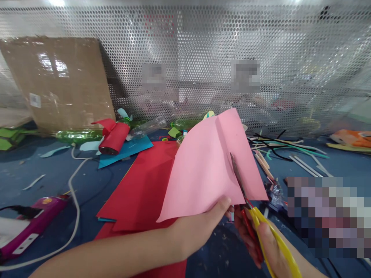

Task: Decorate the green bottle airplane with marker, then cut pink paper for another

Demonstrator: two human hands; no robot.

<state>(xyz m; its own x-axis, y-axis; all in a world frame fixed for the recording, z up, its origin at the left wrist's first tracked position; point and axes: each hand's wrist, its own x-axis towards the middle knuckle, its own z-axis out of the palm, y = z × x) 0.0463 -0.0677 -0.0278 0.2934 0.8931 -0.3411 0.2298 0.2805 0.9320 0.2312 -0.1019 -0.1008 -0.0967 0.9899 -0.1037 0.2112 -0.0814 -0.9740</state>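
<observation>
A large pink sheet of paper (pixel 199 166) is held up over the table, with my left hand (pixel 213 216) gripping its lower edge, thumb on top. My right hand (pixel 266 239) is closed round the yellow and red handles of a pair of scissors (pixel 256 227). One dark blade lies over the pink sheet and points away from me. A cut runs up from the near edge, leaving a strip on the right side. Under the sheet, to the left, lies a stack of red paper (pixel 142 185).
A red-wrapped bottle (pixel 114 138) rests on blue paper (pixel 135 148), near green bottles (pixel 79 136). A purple power strip (pixel 37 224) with a white cable (pixel 77 200) lies left. Pipe cleaners (pixel 286 144) are scattered right. Cardboard (pixel 60 85) leans against a perforated metal screen (pixel 197 50).
</observation>
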